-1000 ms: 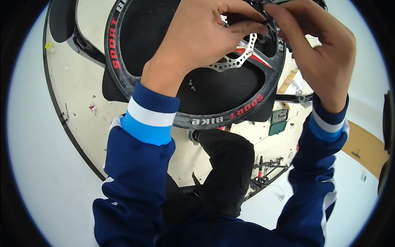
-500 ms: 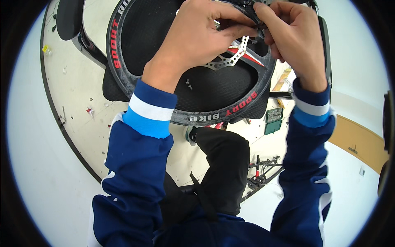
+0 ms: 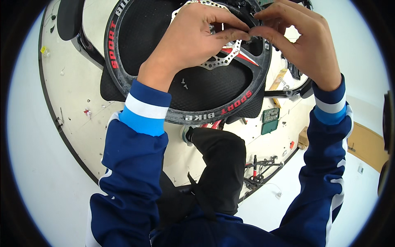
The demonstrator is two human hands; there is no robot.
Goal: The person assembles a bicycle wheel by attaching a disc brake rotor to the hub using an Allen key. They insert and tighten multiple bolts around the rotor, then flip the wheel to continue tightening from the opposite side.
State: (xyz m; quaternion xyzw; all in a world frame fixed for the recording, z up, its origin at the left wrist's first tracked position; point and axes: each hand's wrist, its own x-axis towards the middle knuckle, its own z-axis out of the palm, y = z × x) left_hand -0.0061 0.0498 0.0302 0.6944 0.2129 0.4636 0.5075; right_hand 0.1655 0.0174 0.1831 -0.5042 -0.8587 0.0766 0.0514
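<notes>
A black spoked bicycle wheel (image 3: pixel 142 96) with red and white lettering lies flat on a black mesh seat. Over its hub, a silver brake disc (image 3: pixel 224 61) with holes is partly covered by my left hand (image 3: pixel 191 41). That hand's thumb and forefinger are pinched together on something small and dark that I cannot make out. Close beside those fingertips, my right hand (image 3: pixel 306 43) has thumb and forefinger apart, the thumb almost touching the left fingers. Two small screws (image 3: pixel 184 83) rest on the mesh, seen through a gap between the spokes.
At left rises a black chair armrest (image 3: pixel 70 18). On the floor to the right are an opened green case (image 3: pixel 270 121), a cardboard box (image 3: pixel 303 136) and a dark bicycle frame (image 3: pixel 256 175). Small scraps and a yellow-topped item (image 3: pixel 44 50) lie on the floor at left.
My right hand has moved right and its thumb and forefinger have parted. The left hand keeps its pinch and has shifted slightly left. The view has shifted slightly.
</notes>
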